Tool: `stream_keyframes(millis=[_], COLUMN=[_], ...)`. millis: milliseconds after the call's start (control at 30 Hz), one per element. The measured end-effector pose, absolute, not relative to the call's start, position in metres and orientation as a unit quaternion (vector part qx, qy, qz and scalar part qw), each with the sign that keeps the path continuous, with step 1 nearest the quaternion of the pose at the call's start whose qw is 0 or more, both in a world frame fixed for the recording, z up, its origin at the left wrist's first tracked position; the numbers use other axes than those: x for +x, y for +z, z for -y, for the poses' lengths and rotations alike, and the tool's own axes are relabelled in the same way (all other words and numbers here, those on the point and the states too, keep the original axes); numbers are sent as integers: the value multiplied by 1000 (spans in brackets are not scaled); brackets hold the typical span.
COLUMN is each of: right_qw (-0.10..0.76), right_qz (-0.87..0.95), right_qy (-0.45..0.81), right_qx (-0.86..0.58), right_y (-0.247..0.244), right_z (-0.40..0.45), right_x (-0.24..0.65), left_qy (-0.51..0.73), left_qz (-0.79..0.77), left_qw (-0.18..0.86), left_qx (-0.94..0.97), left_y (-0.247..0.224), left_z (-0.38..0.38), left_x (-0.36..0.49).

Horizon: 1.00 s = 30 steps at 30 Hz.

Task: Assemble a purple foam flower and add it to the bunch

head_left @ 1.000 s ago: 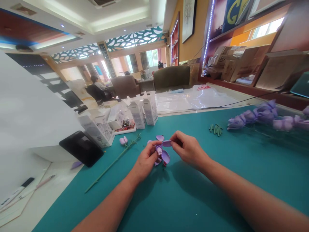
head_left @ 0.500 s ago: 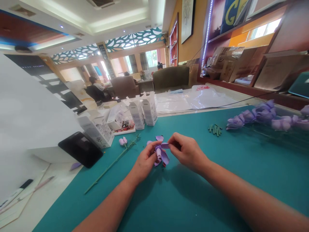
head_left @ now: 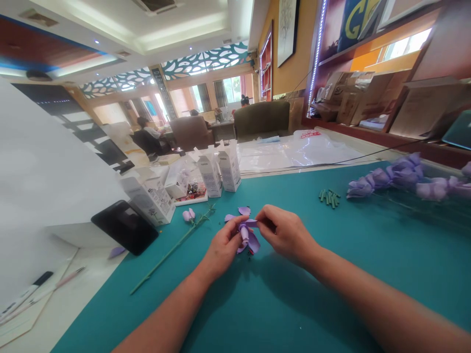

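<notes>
Steadying the purple flower (head_left: 245, 236) by its core in the left hand (head_left: 220, 247), apparently to leave petals reachable; pinching one petal (head_left: 251, 223) in the right hand (head_left: 282, 229), probably for control. By the left edge of the green mat (head_left: 312, 304), note the green stem (head_left: 176, 244), then the black tablet (head_left: 125, 227). Toward the far edge, see green pieces (head_left: 328, 198); at the far-right corner, purple blooms (head_left: 405, 172); far left, white boxes (head_left: 154, 203), limiting leftward room.

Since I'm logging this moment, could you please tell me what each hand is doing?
Left hand: closed on the purple artificial flower.
Right hand: pinching one petal.
</notes>
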State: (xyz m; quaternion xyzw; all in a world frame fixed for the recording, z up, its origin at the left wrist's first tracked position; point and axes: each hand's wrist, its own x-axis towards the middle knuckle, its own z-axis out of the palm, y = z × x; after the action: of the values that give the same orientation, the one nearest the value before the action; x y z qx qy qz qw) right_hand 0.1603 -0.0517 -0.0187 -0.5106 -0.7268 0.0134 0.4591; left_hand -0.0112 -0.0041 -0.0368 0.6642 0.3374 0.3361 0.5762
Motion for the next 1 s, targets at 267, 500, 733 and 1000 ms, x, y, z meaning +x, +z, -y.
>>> stream_keyframes(millis=[267,500,733,1000], right_qw=[448,438,421,415], right_qz=[740,747,758,760], right_qy=[-16,-38,-48,3], right_qx=[-502,-498,-496,-500], right_y=[-21,-21,-21,-12], right_z=[51,51,53,58], right_x=[160,159,158,155], left_qy=[338,335,317,317], left_qz=[-336,-337,-336,-312], left_qw=[581,582,541,533], left_qx=[659,660,703,720], left_y=[-37,-36,-35,-33], left_z=[4,6,7,13], left_x=[-11,-11,-11,-9])
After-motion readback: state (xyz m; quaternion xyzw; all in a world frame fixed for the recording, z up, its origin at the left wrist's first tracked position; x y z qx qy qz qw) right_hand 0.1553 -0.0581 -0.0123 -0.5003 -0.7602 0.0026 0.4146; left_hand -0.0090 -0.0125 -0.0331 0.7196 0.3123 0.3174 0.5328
